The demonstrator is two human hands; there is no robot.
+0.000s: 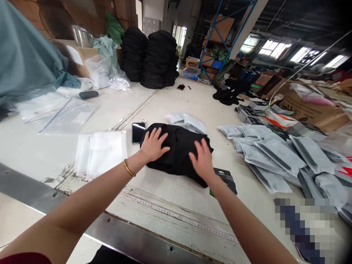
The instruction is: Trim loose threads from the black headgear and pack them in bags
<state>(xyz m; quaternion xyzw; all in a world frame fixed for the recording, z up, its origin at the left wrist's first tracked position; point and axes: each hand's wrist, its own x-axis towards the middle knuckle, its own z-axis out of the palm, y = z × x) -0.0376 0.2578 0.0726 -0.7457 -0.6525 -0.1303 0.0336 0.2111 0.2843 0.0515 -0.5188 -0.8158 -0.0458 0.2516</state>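
A folded bundle of black cloth (pixel 176 148) lies on the white table in front of me. My left hand (pixel 154 145) rests on its left end with the fingers spread. On the right end lies my right hand (pixel 202 159), its fingers apart and slightly blurred. Neither hand grips the cloth. Beside the bundle's left edge is a phone (pixel 138 132) with a dark screen. Part of a black printed card (pixel 227 179) shows beside my right wrist. Behind the cloth are some white packets (pixel 187 120).
White plastic bags (pixel 107 152) lie to the left. Many packed grey-white pouches (pixel 275 150) are heaped on the right. Tall black fabric stacks (pixel 159 58) stand at the back. A measuring tape (pixel 176 214) runs along the table's metal front edge (pixel 123 234).
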